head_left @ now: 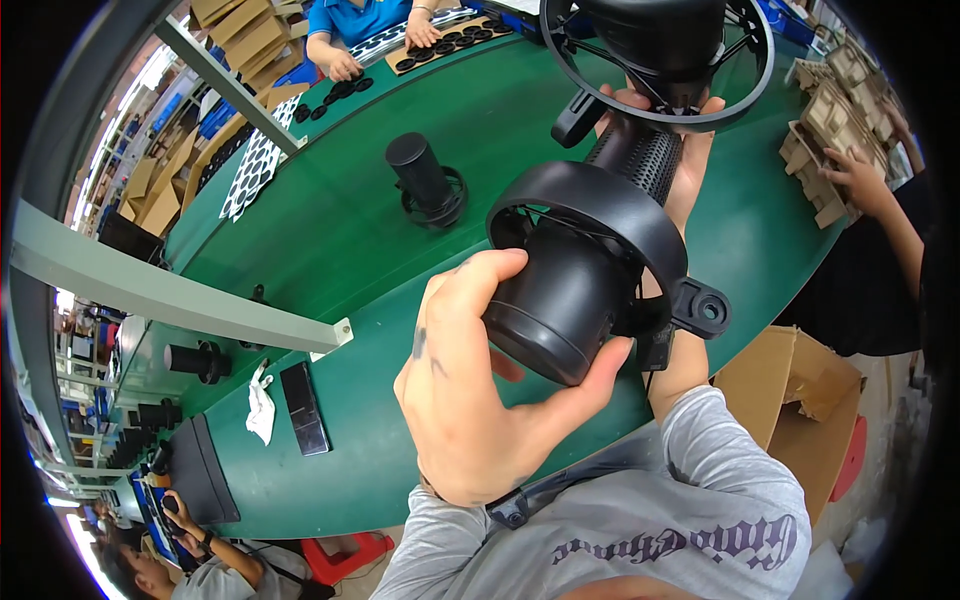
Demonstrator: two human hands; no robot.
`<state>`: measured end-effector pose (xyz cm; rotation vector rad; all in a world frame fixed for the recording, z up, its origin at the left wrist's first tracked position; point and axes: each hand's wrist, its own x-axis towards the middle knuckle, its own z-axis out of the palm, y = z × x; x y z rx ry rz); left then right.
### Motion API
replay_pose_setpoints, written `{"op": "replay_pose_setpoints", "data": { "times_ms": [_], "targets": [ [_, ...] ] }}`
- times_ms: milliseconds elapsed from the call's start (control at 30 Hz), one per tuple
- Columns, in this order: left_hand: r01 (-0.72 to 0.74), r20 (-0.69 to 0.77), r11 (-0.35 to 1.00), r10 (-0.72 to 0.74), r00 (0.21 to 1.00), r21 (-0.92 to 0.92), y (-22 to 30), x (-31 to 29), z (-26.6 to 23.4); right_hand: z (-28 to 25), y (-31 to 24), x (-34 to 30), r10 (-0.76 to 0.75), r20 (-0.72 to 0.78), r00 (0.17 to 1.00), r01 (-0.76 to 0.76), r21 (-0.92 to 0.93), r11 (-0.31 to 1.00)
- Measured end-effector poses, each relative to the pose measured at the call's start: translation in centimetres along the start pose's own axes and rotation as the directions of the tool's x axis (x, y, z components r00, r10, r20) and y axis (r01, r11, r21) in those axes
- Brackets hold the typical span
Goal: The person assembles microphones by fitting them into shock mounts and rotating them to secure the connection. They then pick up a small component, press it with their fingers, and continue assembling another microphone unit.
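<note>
My left hand (465, 385) curls its fingers and thumb round the smooth rounded end of a black microphone (560, 295). A ring-shaped mount (600, 205) with a slotted foot surrounds this microphone, and a perforated grille (637, 155) shows beyond the ring. A second black microphone (650, 35), inside a similar ring, is held farther up at the picture's top edge. My right hand (690, 165) reaches behind the near microphone, its fingers closed round the perforated part where the two meet. Its palm is mostly hidden, and where one microphone ends and the other begins cannot be made out.
Another microphone (425, 175) stands on the green conveyor. A phone (304, 408) and white cloth (260, 405) lie left. A metal post (180, 285) crosses the left side. Cardboard trays (835, 130) and an open box (790, 390) are right. Co-workers sit opposite, left and right.
</note>
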<state>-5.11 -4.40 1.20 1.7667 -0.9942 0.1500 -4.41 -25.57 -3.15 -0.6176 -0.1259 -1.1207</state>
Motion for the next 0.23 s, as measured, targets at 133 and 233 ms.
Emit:
{"op": "replay_pose_setpoints", "data": {
  "times_ms": [133, 233],
  "targets": [
    [-0.084, 0.002, 0.996, 0.084, 0.997, 0.041, 0.15, -0.16, -0.05, -0.54, -0.31, -0.03, 0.040, 0.071, 0.997, -0.033, -0.100, 0.994],
    [-0.115, -0.002, 0.991, 0.115, 0.993, 0.074, 0.16, -0.18, -0.18, -0.49, -0.26, 0.05, 0.012, 0.090, 0.996, 0.002, -0.152, 0.988]
  ]
}}
